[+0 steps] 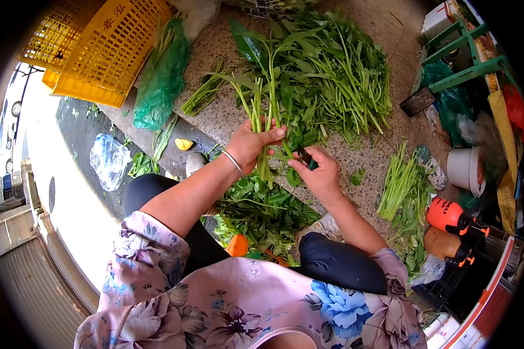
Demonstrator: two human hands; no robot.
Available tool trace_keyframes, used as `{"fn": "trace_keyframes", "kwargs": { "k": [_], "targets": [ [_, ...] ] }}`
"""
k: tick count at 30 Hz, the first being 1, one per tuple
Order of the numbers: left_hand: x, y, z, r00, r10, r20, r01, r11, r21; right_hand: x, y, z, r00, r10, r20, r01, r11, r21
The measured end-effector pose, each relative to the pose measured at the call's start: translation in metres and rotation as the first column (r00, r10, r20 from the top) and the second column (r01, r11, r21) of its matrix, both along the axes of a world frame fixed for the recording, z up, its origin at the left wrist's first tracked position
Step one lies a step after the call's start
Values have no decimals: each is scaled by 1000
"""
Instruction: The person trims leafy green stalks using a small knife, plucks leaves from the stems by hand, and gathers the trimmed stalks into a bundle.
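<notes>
Here by the heap of greens, the left grip is closed around a bunch of green stems, leafy tops pointing away from the person, cut-looking ends poking out below the fist; a pale bracelet circles that wrist; the right grip is closed on a small dark tool, right beside the bunch, though its working end is hard to make out; beyond them, on the speckled slab, sprawls a big leafy pile, with a thin bundle to its left and paler cut stems over to the right; more leaves lie between the knees; now the lettering: the yellow crate carries two dark Chinese characters, too turned for me to read surely; the red-orange spray bottle wears black capitals, seemingly DELI, the rest unclear; near it sits a whitish bucket, and a dark phone lies near the pile, its screen unreadable from here.
</notes>
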State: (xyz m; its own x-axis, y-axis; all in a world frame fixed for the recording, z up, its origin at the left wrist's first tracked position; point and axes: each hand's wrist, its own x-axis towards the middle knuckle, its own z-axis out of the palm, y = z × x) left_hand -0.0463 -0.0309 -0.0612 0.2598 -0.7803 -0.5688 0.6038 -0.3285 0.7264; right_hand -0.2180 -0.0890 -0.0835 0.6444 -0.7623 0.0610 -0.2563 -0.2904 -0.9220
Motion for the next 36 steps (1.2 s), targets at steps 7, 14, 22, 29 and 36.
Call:
{"fn": "trace_keyframes", "kwargs": {
  "k": [7,14,22,29,36],
  "targets": [
    [8,3,-4,1000,-14,8,14,1000,3,-1,0,6,999,1,-49,14,956,292],
    [17,2,2,998,37,42,-36,999,-29,-23,-16,-11,993,-108,55,96,978,184],
    [15,8,3,983,-89,160,95,995,-27,-38,-8,9,991,18,-129,-93,795,-599],
    [19,18,-5,984,-150,101,148,989,22,-138,-7,0,695,-685,219,701,579,-416],
    [20,18,-9,983,-138,117,125,985,115,-270,78,-94,69,-998,10,984,69,164]
  ]
}}
